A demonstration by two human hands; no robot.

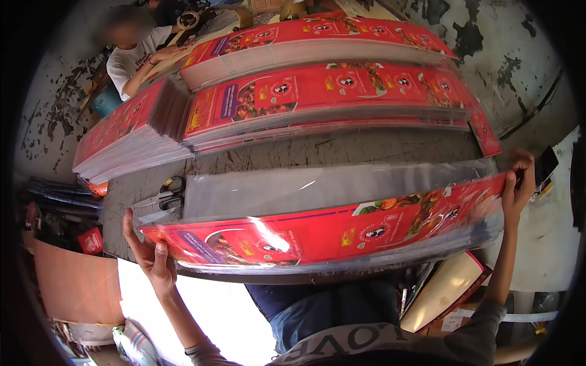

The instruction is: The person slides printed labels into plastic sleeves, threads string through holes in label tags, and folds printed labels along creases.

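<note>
A long red printed plastic sheet (317,241), with food pictures and a glossy film, is tilted up along the near edge of the table. My right hand (519,183) has its fingers curled on the sheet's right end. At the left end, my left hand (157,262) is open, thumb and fingers apart, with the thumb at the sheet's corner. Clear plastic (256,189) lies flat behind the red sheet, and several layers of sheets show beneath it. Black-handled scissors (163,196) rest on the table beside the left end.
Tall stacks of red printed sheets (317,94) stand across the back of the worn table (293,149), with another stack (125,131) at the left. Behind them sits a person (137,58) near a roll of tape (188,20). A cardboard box (445,293) is below right.
</note>
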